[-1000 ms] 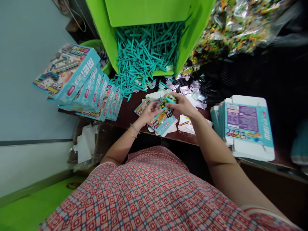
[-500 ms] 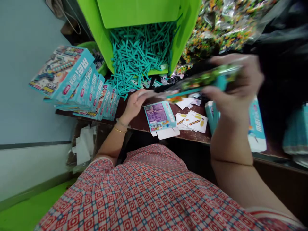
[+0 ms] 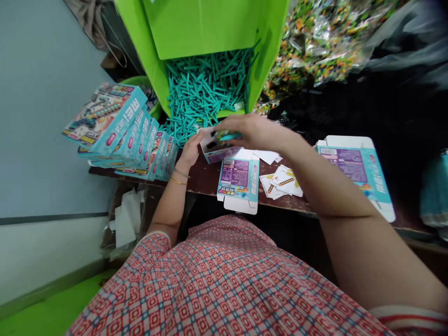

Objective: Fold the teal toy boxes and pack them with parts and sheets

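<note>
My left hand (image 3: pixel 190 150) grips the left side of a small open carton (image 3: pixel 220 156), white inside and purple and blue outside. Over the carton's opening, my right hand (image 3: pixel 257 133) is closed on a clear bag of plastic pieces (image 3: pixel 224 134), with green, black and teal showing. Part of the bag is inside the carton, and my fingers hide some of it. Just in front lies a flat, unfolded blue and purple carton (image 3: pixel 238 179). White instruction cards (image 3: pixel 285 181) with a printed pickaxe-like picture are to its right.
A green bin (image 3: pixel 268 70) full of teal plastic sticks (image 3: pixel 196 88) stands behind, some spilling onto the table. Filled toy boxes (image 3: pixel 108 119) are stacked at left. Bags of orange and green pieces (image 3: pixel 315 46) lie at back right. Another flat carton (image 3: pixel 360 170) lies beyond my right forearm.
My right hand has moved left and down, bringing the bag from mid-air into the carton's opening. The carton in my left hand now shows its open end.
</note>
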A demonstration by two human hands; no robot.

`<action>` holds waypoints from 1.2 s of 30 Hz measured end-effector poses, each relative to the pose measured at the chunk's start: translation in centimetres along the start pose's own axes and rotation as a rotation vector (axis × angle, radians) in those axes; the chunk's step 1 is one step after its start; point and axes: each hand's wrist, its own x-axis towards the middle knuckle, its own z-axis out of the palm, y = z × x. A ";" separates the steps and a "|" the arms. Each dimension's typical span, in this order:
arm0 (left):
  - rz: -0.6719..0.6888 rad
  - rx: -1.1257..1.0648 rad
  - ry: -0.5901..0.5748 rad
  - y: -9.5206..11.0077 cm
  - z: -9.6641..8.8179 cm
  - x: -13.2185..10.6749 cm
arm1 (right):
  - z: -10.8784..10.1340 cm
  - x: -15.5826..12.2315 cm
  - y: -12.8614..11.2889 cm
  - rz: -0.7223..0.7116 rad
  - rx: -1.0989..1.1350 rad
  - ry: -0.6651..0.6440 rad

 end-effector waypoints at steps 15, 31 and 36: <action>0.080 0.069 0.185 -2.9 1.5 -2.5 | 8.9 -0.1 1.6 0.442 -0.073 0.534; 0.023 0.148 0.186 -2.0 2.2 -1.4 | 7.2 0.2 6.2 0.337 0.234 0.375; 0.078 0.189 0.065 -1.5 2.0 -0.6 | 5.4 0.3 5.3 0.073 -0.012 0.122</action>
